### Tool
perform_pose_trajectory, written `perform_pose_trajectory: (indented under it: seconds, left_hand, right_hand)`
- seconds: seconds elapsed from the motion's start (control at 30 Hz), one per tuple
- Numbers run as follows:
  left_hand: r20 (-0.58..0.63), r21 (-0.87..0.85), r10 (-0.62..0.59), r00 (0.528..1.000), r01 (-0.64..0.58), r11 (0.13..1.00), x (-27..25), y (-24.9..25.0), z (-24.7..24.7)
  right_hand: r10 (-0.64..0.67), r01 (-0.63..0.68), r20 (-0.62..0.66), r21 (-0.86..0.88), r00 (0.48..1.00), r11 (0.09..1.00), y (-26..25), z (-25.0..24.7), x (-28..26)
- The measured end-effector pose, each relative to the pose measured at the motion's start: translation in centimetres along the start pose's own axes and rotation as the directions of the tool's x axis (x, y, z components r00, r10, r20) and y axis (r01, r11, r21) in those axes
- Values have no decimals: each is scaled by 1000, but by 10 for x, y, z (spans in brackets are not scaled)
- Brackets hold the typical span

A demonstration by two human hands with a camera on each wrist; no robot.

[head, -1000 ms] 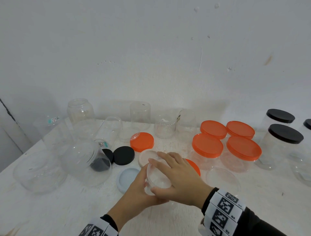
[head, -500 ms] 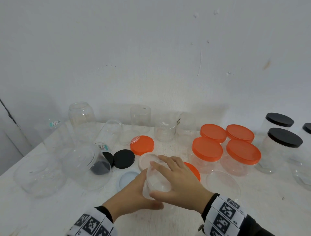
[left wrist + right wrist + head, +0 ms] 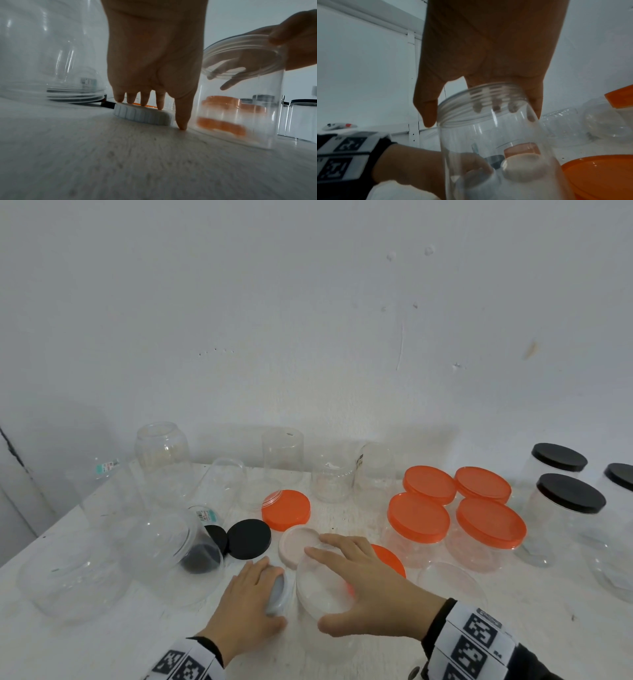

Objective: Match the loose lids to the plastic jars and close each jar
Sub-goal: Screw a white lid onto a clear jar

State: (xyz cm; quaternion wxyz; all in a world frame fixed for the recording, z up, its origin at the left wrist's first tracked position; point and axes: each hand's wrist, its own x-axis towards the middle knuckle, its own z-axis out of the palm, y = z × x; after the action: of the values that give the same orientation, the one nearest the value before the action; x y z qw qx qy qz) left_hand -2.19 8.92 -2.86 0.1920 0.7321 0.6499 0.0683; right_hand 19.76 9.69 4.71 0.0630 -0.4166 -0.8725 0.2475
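While your right hand (image 3: 370, 587) arches over the open clear jar (image 3: 322, 587) at lower centre of the head view, its fingers and thumb curl round the threaded rim, seen also from the right wrist (image 3: 488, 102); the jar stands on the white table (image 3: 102, 642).

Item: pale blue-grey lid (image 3: 279, 594), ribbed edge, lying on the table just left of the jar. Your left hand (image 3: 246, 604) covers it, four fingertips (image 3: 144, 100) on its top and the thumb beside its edge, tip down at the table (whether the lid is lifted at all cannot be told).

Item: pinkish lid (image 3: 296, 542), flat, just above the jar in the frame.

Item: loose orange lid (image 3: 286, 510), centre; a second orange lid (image 3: 390, 559) partly hidden behind your right hand.

Item: two black lids (image 3: 248, 539), left of centre, one partly behind a large clear jar lying on its side (image 3: 164, 556).

Item: four orange-lidded jars (image 3: 455, 515), closed, right of centre.

Item: black-lidded jars (image 3: 570, 498), closed, far right edge.

Item: open clear jars (image 3: 282, 457) in a row along the wall, upper left to centre of the table.
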Motion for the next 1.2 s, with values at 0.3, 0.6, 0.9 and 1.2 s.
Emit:
perform_pose_trajectory:
  seconds: [0.3, 0.6, 0.9, 1.2]
  left_hand:
    - [-69, 23, 35, 997, -34, 999, 2, -7, 7]
    - [-99, 41, 48, 994, -45, 998, 2, -9, 9]
    - [-100, 136, 118, 988, -104, 985, 4, -7, 4]
    - [-142, 246, 65, 988, -29, 969, 7, 6, -4]
  right_hand:
    - [92, -40, -279, 188, 956, 981, 6, -43, 19]
    - [325, -343, -379, 21, 867, 939, 31, -63, 75]
    - [397, -415, -272, -6, 876, 910, 50, -62, 114]
    - [576, -597, -353, 60, 737, 800, 87, -126, 141]
